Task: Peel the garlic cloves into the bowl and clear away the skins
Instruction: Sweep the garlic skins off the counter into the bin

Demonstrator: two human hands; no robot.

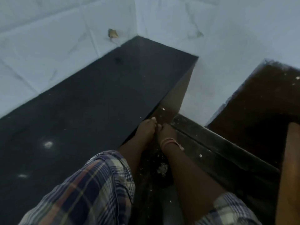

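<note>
My left hand (pixel 146 128) and my right hand (pixel 167 132) are pressed together just past the corner edge of the black counter (pixel 90 101), low over a dark gap. I see them from the back, with the fingers bunched and touching each other. Whether anything sits between them is hidden, and the frame is blurred. A pink band circles my right wrist. Pale flakes of garlic skin (pixel 162 168) lie in a small clump below my forearms, with single flecks (pixel 163 109) beside the counter edge. No bowl and no cloves are in view.
White tiled walls (pixel 48 38) rise behind the counter, with a small brownish mark (pixel 112 33) on them. A dark ledge (pixel 219 153) runs on the right, a dark brown surface (pixel 259 98) lies beyond it, and a wooden post (pixel 290 168) stands at the right edge.
</note>
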